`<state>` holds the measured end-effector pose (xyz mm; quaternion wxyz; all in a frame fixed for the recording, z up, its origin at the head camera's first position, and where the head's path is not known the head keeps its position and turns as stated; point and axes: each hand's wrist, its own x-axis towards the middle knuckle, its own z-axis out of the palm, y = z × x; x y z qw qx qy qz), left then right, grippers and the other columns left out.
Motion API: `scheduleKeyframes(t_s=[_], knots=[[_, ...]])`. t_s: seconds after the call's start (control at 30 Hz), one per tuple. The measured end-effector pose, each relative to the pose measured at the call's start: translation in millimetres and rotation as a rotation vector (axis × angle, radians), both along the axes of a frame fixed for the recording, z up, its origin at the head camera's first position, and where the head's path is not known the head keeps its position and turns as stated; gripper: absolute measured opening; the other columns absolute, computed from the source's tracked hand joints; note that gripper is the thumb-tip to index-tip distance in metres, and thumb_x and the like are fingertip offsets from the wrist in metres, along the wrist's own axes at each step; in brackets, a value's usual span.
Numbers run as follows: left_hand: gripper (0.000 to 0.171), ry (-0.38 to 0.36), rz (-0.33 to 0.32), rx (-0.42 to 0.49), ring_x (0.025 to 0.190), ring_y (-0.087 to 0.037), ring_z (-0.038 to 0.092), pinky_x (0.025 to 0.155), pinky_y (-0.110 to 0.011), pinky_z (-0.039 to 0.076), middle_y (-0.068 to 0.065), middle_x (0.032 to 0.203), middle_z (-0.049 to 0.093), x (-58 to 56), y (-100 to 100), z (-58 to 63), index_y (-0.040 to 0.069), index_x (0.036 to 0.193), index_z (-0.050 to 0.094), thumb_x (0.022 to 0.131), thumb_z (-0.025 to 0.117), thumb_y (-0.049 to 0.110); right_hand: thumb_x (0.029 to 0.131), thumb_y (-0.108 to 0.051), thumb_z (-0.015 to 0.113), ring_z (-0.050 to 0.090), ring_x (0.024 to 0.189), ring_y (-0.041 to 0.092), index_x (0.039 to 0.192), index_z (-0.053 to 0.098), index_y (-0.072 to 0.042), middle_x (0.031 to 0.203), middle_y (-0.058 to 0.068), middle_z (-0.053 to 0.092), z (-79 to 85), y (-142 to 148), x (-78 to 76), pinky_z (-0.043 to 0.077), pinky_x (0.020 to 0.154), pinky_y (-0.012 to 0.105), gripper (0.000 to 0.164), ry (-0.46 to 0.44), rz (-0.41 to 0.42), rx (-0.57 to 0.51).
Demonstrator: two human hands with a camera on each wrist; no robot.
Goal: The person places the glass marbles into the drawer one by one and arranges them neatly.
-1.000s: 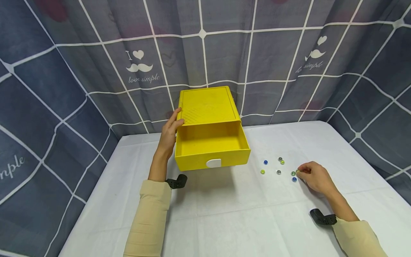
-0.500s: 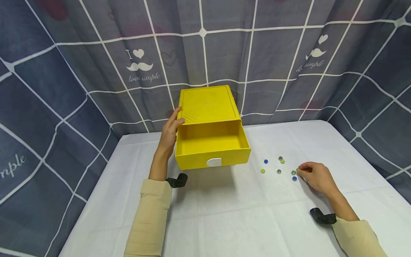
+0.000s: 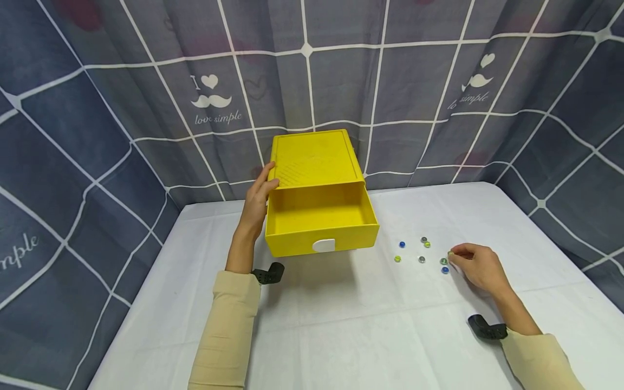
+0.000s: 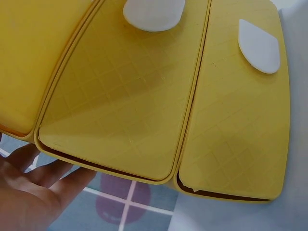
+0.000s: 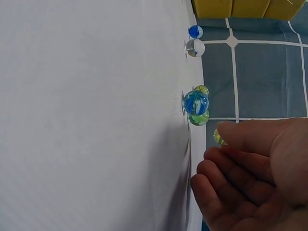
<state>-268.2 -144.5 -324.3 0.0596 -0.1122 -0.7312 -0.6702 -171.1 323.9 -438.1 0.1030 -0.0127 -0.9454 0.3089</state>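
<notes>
A yellow drawer cabinet point(image 3: 317, 157) stands toward the back of the table, its top drawer point(image 3: 292, 245) pulled out. My left hand point(image 3: 253, 208) rests against the cabinet's left side, fingers extended along it; in the left wrist view two lower drawers with white handles point(image 4: 154, 12) are closed. At the right, my right hand point(image 3: 480, 266) pinches a yellow-green marble point(image 5: 219, 136) between thumb and forefinger. Close by its fingertips lie a green marble point(image 3: 443, 261) and a blue marble point(image 3: 444, 270). The right hand's other fingers are curled loosely in the right wrist view.
Between the cabinet and my right hand several more marbles lie on the white cloth point(image 3: 312, 336): a dark blue marble point(image 3: 402, 244), a yellow marble point(image 3: 397, 259), and a clear marble point(image 3: 421, 259) among them. A grey checked curtain point(image 3: 341, 81) hangs behind and beside the table.
My right fingertips have risen slightly with the yellow-green marble, which now shows a little above the green one. The left hand, cabinet and loose marbles stay put.
</notes>
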Motion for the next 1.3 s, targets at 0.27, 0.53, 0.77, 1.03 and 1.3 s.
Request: scheduleKeyframes(t_s=[0.27, 0.53, 0.77, 1.03, 1.3], knots=[[0.057, -0.002, -0.005, 0.008, 0.145, -0.010, 0.019, 0.117, -0.037, 0.017, 0.007, 0.161, 0.020, -1.1, -0.6, -0.9, 0.027, 0.155, 0.032, 0.100, 0.045, 0.035, 0.089, -0.008, 0.068, 0.063, 0.083, 0.034, 0.103, 0.070, 0.008, 0.091, 0.020, 0.070, 8.4, -9.0, 4.0, 0.044, 0.069, 0.036, 0.021, 0.115, -0.018, -0.005], [0.057, 0.005, -0.002, -0.002, 0.146, -0.009, 0.018, 0.117, -0.034, 0.016, 0.008, 0.161, 0.019, -0.9, -1.3, -1.3, 0.027, 0.156, 0.031, 0.100, 0.044, 0.034, 0.088, -0.009, 0.070, 0.063, 0.078, 0.028, 0.101, 0.071, 0.006, 0.087, 0.016, 0.071, 20.4, -18.1, 6.4, 0.042, 0.063, 0.024, 0.020, 0.169, -0.011, -0.005], [0.057, 0.009, -0.003, 0.001, 0.146, -0.009, 0.017, 0.117, -0.034, 0.014, 0.008, 0.162, 0.019, -1.2, -1.2, -1.8, 0.026, 0.156, 0.031, 0.101, 0.044, 0.034, 0.089, -0.010, 0.070, 0.066, 0.078, 0.031, 0.101, 0.071, 0.006, 0.087, 0.016, 0.072, 27.7, -20.3, 8.7, 0.043, 0.063, 0.024, 0.020, 0.181, -0.013, 0.000], [0.057, 0.002, 0.001, -0.004, 0.146, -0.009, 0.017, 0.117, -0.036, 0.014, 0.008, 0.161, 0.019, 0.1, 0.0, -1.5, 0.028, 0.156, 0.031, 0.100, 0.043, 0.035, 0.091, -0.013, 0.069, 0.065, 0.082, 0.029, 0.105, 0.070, 0.005, 0.091, 0.016, 0.071, 36.5, -26.0, 12.1, 0.042, 0.062, 0.016, 0.023, 0.183, 0.001, -0.026], [0.057, 0.006, 0.003, -0.008, 0.146, -0.010, 0.017, 0.117, -0.038, 0.013, 0.007, 0.162, 0.019, 0.4, 0.9, -1.0, 0.027, 0.156, 0.031, 0.100, 0.043, 0.035, 0.090, -0.012, 0.070, 0.063, 0.083, 0.020, 0.103, 0.072, 0.000, 0.090, 0.013, 0.071, 58.5, -47.4, 15.4, 0.043, 0.069, 0.017, 0.018, 0.287, 0.057, -0.048]])
